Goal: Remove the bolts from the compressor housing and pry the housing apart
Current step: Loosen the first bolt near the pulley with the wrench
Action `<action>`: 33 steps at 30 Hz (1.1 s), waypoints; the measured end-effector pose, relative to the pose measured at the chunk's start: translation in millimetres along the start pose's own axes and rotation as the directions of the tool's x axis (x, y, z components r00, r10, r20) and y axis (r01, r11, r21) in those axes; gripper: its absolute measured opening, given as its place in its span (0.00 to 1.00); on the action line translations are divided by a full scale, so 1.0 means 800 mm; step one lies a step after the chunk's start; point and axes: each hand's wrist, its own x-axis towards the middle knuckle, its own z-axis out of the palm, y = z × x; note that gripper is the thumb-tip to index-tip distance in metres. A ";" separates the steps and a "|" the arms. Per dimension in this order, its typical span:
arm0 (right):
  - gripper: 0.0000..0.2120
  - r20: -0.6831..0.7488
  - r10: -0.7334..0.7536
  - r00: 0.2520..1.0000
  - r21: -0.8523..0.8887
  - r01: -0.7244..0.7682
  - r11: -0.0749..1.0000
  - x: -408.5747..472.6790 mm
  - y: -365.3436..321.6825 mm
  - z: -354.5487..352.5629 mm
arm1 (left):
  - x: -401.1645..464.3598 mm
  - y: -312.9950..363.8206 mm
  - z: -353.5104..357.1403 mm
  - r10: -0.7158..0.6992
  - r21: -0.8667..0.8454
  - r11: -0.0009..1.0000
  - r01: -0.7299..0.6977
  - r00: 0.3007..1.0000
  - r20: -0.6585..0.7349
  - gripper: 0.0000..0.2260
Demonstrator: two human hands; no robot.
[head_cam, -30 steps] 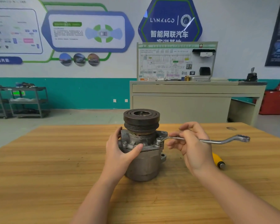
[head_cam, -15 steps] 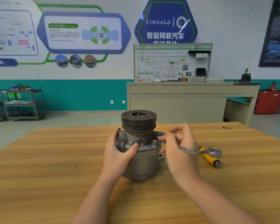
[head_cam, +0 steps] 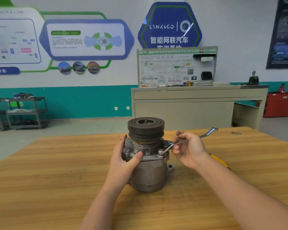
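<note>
The grey compressor (head_cam: pixel 148 173) stands upright on the wooden table (head_cam: pixel 56 171), its dark pulley (head_cam: pixel 146 129) on top. My left hand (head_cam: pixel 125 160) grips the housing's left side, thumb on the flange. One bolt head (head_cam: pixel 127 152) shows at the front left of the flange. My right hand (head_cam: pixel 189 150) grips a silver ring wrench (head_cam: pixel 186 141); its near ring sits on the front-right bolt (head_cam: pixel 160 152), and its handle points back and to the right.
A yellow-handled tool (head_cam: pixel 219 161) lies on the table behind my right forearm, mostly hidden. A beige bench (head_cam: pixel 198 103) with a wiring board stands beyond the table's far edge. Metal shelves (head_cam: pixel 23 112) are at far left, a red cabinet (head_cam: pixel 278 105) at far right.
The wrench swung toward me, then back; its ring now sits on the front-right bolt with the handle pointing away to the right. My left hand kept its grip on the housing.
</note>
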 end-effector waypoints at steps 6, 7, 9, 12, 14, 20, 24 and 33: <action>0.09 -0.010 -0.300 0.954 0.162 0.298 0.941 -0.036 -0.028 -0.007 | 0.002 -0.005 0.003 0.014 -0.019 1.000 -0.015 1.000 -0.026 0.34; 0.10 0.023 -0.370 0.929 0.024 0.369 0.929 -0.043 -0.024 -0.009 | 0.000 -0.006 0.005 0.025 -0.017 1.000 -0.025 0.999 -0.041 0.34; 0.10 0.108 -0.474 0.874 -0.212 0.486 0.848 -0.056 -0.013 -0.010 | -0.004 -0.005 0.010 0.053 0.006 0.999 -0.053 0.995 -0.083 0.37; 0.10 0.184 -0.578 0.795 -0.355 0.602 0.715 -0.069 0.001 -0.005 | -0.009 -0.001 0.016 0.089 0.055 0.995 -0.082 0.987 -0.137 0.41; 0.11 0.216 -0.638 0.739 -0.409 0.662 0.628 -0.070 0.005 -0.003 | -0.011 0.001 0.018 0.111 0.082 0.992 -0.099 0.981 -0.159 0.40; 0.22 0.321 -0.711 0.626 -0.577 0.724 0.377 -0.071 0.019 0.000 | -0.012 0.000 0.020 0.127 0.121 0.987 -0.107 0.977 -0.172 0.39; 0.20 0.624 -0.735 0.265 -0.611 0.752 -0.248 -0.075 0.028 0.013 | -0.010 -0.002 0.020 0.149 0.156 0.980 -0.122 0.974 -0.171 0.38; 0.20 0.194 -0.883 0.427 -0.529 0.804 0.272 -0.066 0.050 0.013 | -0.011 -0.004 0.017 0.142 0.126 0.984 -0.122 0.977 -0.162 0.38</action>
